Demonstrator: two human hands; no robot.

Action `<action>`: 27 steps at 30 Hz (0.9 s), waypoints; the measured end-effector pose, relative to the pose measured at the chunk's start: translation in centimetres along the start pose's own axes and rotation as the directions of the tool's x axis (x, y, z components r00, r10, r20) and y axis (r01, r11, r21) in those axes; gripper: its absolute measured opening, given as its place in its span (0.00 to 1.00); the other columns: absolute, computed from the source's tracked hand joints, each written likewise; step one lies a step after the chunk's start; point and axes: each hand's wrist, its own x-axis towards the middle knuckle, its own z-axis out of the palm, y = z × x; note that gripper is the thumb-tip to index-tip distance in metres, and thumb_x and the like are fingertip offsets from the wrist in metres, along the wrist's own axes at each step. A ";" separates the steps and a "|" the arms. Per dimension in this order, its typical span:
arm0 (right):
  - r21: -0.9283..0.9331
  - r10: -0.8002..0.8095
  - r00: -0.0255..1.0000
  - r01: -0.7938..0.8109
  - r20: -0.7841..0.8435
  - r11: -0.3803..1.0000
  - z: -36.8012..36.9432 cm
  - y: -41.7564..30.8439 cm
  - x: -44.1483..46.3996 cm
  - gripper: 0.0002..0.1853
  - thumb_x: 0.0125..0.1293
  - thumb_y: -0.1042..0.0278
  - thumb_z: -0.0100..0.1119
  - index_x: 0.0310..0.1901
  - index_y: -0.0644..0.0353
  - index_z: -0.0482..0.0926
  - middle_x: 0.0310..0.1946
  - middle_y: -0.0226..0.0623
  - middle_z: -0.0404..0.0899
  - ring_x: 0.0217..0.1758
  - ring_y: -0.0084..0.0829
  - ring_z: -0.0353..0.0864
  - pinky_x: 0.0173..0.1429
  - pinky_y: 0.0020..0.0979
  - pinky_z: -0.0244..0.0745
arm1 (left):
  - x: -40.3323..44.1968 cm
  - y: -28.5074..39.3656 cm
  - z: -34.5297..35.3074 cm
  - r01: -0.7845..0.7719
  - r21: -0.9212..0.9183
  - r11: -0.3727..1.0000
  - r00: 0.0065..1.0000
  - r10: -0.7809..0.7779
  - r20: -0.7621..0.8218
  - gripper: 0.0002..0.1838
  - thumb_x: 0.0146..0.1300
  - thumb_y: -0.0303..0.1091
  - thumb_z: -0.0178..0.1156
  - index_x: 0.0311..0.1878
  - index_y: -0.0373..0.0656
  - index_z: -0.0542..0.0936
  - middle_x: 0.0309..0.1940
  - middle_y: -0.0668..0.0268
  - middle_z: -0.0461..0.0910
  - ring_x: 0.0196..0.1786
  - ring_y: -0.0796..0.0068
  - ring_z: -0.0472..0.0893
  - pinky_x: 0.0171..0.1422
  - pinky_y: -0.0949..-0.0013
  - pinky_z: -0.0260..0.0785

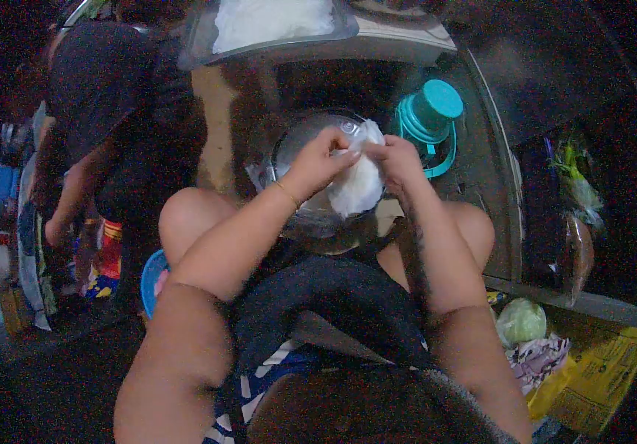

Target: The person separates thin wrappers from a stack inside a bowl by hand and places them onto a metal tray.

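Observation:
Between my hands hangs a small white plastic bag, bulging with something pale I cannot make out. The fingers of my left hand are closed in a pinch on the bag's upper left edge. Opposite, my right hand pinches the top of the bag with closed fingers. Underneath is a round, shiny metal basin, partly hidden by my hands and the bag.
A tray of white, stringy food stands ahead. Right of the basin are a teal bucket and teal dipper. A cabbage and yellow packaging lie lower right. Another person is at the left.

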 end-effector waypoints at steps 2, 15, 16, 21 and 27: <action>-0.225 -0.107 0.994 0.110 0.023 0.968 0.8 0.1 -0.4 0.16 0.56 0.58 0.65 0.35 0.65 0.82 0.28 0.40 0.82 0.31 0.32 0.81 0.36 0.34 0.75 | 0.3 -0.4 0.7 0.016 0.101 0.995 0.992 -0.003 -0.127 0.17 0.58 0.43 0.63 0.42 0.41 0.77 0.36 0.57 0.80 0.38 0.64 0.80 0.45 0.65 0.72; 0.086 -0.070 0.996 0.074 -0.046 0.994 0.0 2.3 1.9 0.15 0.58 0.59 0.63 0.36 0.64 0.81 0.31 0.44 0.82 0.33 0.37 0.82 0.39 0.38 0.75 | 2.0 -2.4 -0.5 0.118 -0.174 0.978 0.981 -0.141 -0.130 0.15 0.63 0.40 0.57 0.32 0.36 0.78 0.27 0.62 0.79 0.29 0.72 0.76 0.35 0.66 0.69; 0.183 -0.045 0.998 0.050 -0.035 0.982 0.0 2.3 1.8 0.14 0.59 0.60 0.62 0.36 0.64 0.80 0.31 0.43 0.82 0.33 0.37 0.81 0.39 0.38 0.75 | 1.9 -2.1 -0.5 0.137 -0.256 0.957 0.980 -0.168 -0.104 0.15 0.64 0.40 0.56 0.32 0.36 0.78 0.26 0.64 0.79 0.29 0.74 0.75 0.35 0.67 0.69; 0.559 0.100 0.994 -0.111 0.050 0.822 1.3 -2.9 -1.9 0.10 0.59 0.65 0.62 0.35 0.64 0.80 0.28 0.38 0.80 0.32 0.35 0.81 0.37 0.37 0.75 | 1.8 -1.6 -0.4 0.133 -0.319 0.938 0.983 -0.166 -0.079 0.14 0.65 0.39 0.55 0.31 0.37 0.77 0.25 0.67 0.77 0.29 0.78 0.73 0.35 0.68 0.68; 0.102 -0.092 0.996 0.093 -0.017 0.990 1.0 -3.2 -1.7 0.06 0.60 0.69 0.61 0.34 0.62 0.76 0.28 0.31 0.77 0.28 0.25 0.74 0.37 0.26 0.70 | 1.8 -2.1 -1.2 0.071 0.079 0.994 0.997 -0.069 -0.023 0.11 0.67 0.37 0.55 0.38 0.39 0.78 0.30 0.70 0.78 0.33 0.80 0.73 0.40 0.72 0.68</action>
